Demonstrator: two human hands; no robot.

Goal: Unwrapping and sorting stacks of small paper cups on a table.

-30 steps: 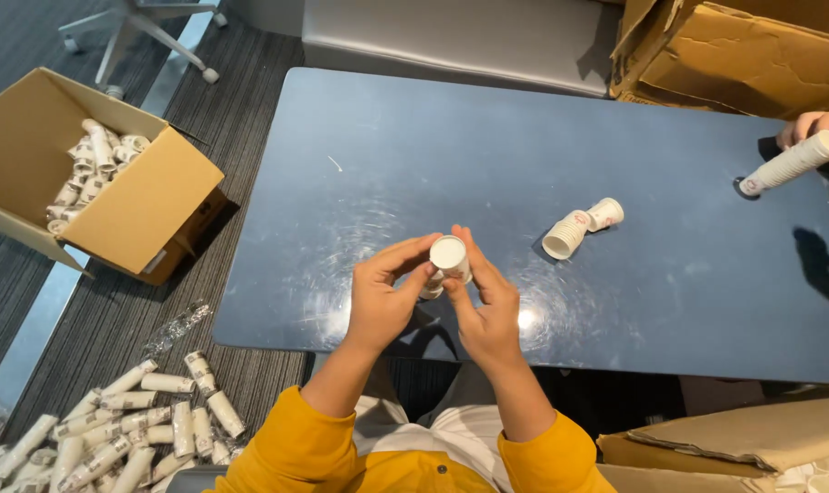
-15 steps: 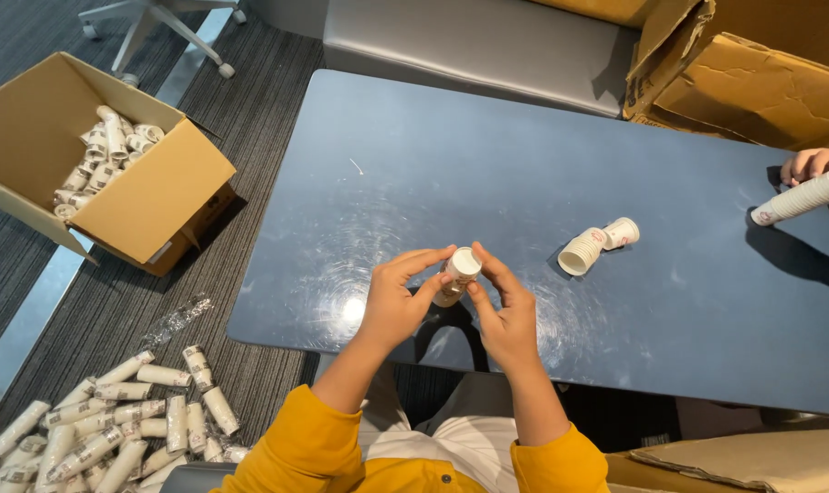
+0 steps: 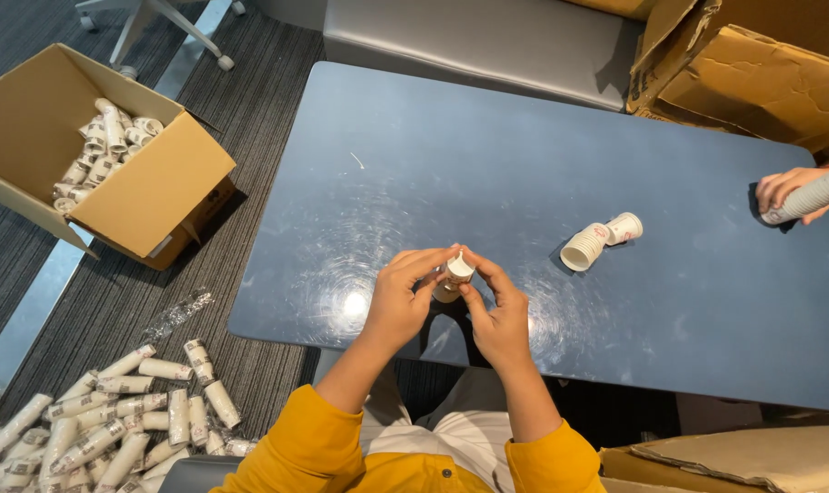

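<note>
Left hand [image 3: 403, 297] and right hand [image 3: 496, 310] both pinch a short stack of paper cups [image 3: 454, 274] above the table's [image 3: 451, 173] near edge. Two cup stacks [image 3: 600, 241] lie beside. Another person's hand [image 3: 784, 190] grips a cup sleeve [image 3: 814, 194]. Open box [image 3: 149, 192] and loose stacks [image 3: 113, 411] occupy the floor.

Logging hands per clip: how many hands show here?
3. The left hand and right hand meet on a small cup stack over the table's near edge; another person's hand is at the right edge.
</note>
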